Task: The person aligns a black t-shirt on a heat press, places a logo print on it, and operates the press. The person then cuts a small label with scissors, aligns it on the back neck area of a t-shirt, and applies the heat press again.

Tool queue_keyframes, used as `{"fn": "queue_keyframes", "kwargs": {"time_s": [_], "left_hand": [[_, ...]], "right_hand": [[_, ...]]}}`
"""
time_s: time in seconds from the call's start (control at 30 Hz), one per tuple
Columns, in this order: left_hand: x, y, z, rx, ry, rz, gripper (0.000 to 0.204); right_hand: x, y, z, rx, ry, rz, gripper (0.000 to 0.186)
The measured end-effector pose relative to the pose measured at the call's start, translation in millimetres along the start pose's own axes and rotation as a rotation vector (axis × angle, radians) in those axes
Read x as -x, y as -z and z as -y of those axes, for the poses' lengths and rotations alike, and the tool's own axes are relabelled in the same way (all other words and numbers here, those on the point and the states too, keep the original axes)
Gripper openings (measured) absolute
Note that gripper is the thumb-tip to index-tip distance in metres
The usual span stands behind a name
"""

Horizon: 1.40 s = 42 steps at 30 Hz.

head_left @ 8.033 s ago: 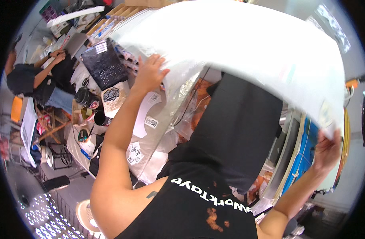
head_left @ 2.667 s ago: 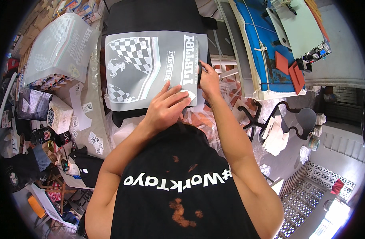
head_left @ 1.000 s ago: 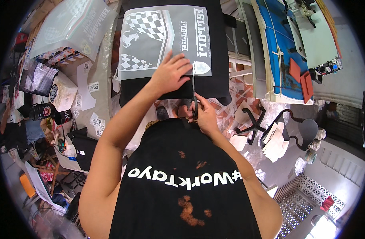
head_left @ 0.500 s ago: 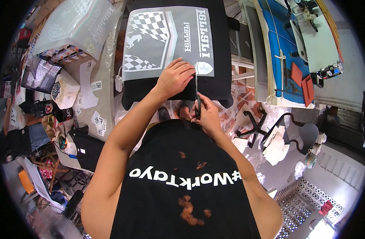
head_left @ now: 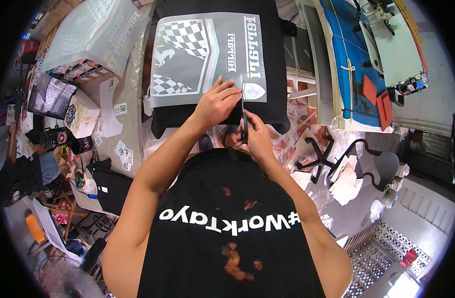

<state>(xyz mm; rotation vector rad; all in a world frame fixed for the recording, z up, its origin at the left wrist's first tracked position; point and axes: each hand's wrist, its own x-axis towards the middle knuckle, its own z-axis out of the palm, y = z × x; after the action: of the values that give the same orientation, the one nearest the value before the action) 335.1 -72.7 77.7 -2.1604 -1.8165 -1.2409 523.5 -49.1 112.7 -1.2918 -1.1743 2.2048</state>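
Note:
A translucent film sheet (head_left: 187, 102) printed with white-and-grey checks, a horse, lettering and a shield lies on black cloth (head_left: 277, 64) over a board in front of me. My left hand (head_left: 217, 102) rests on the sheet's near edge, left of the shield, with fingers stretched out and a little apart. My right hand (head_left: 258, 135) grips the dark handles of a pair of scissors (head_left: 244, 111). Their blades point away from me and lie at the sheet just left of the shield. My fingers partly cover the handles and the near edge.
On the left table (head_left: 130, 99), a similar printed film (head_left: 85, 37) lies over a box, beside cut-out white stickers and dark mugs. A blue-topped bench (head_left: 354, 89) with red-brown blocks (head_left: 384, 111) stands right. A swivel chair (head_left: 381, 166) and film scraps lie on the floor behind it.
The sheet's near edge has come slightly closer to me. The scissor blades reach farther into it beside the shield, and my left hand has shifted slightly, its fingers more spread.

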Motion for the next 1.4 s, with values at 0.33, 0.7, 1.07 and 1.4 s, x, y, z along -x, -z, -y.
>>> {"fn": "queue_keyframes", "kwargs": {"time_s": [0.33, 0.7, 1.07, 1.4], "left_hand": [[1.1, 4.3, -10.8, 0.023, 0.019, -0.007, 0.021], [-2.1, 16.7, -29.8, 0.08, 0.05, -0.041, 0.019], [-2.5, 33.7, -48.0, 0.084, 0.051, -0.068, 0.017], [5.8, 45.4, -56.5, 0.094, 0.034, -0.058, 0.02]], "right_hand": [[1.5, 2.8, -0.3, 0.045, -0.016, -0.006, 0.035], [-23.1, -2.2, 12.7, 0.109, 0.096, -0.022, 0.032], [-40.4, -13.3, 32.6, 0.181, 0.096, -0.089, 0.036], [-58.8, -16.3, 47.1, 0.152, 0.105, -0.081, 0.036]]}}
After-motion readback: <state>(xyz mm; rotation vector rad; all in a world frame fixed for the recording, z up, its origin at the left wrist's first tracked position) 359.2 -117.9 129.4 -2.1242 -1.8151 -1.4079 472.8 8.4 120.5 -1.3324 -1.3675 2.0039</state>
